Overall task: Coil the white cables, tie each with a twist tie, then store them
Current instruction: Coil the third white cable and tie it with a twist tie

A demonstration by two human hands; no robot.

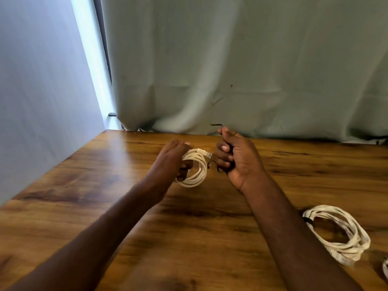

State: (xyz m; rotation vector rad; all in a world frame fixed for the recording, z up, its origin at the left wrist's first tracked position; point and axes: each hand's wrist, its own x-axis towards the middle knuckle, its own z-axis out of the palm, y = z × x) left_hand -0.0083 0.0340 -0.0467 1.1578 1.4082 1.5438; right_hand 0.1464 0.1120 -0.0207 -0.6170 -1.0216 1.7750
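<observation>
Nearest the camera, down at about 4 o'clock, there's a coiled white cable point(338, 234) lying on the wooden table point(105, 185). It has a dark band on its left side, so I'd guess that one's already tied. At the far right edge, around 4–5 o'clock, a sliver of something white point(385, 269) pokes in; can't tell what it is.

Dead centre, a bit further out, is the action. The left hand point(174, 158) has its fingers curled round a small white cable coil point(196, 169), held up off the table with the clear connector plug point(206, 153) sticking out at the top. Just to its right, the right hand point(233, 156) is closed in a fist round a black twist tie point(216, 165), one end trailing toward the coil, the other poking out above the thumb.

So I'd say we're on the tying step for this coil. Next move probably needs the tie wrapped round all the loops at once and the ends twisted, without the left hand loosening or the loops will spring apart.

Far side, 12 o'clock: a pale green curtain point(231, 59). No box, bin or drawer anywhere in view, so where they get stored, no idea.
</observation>
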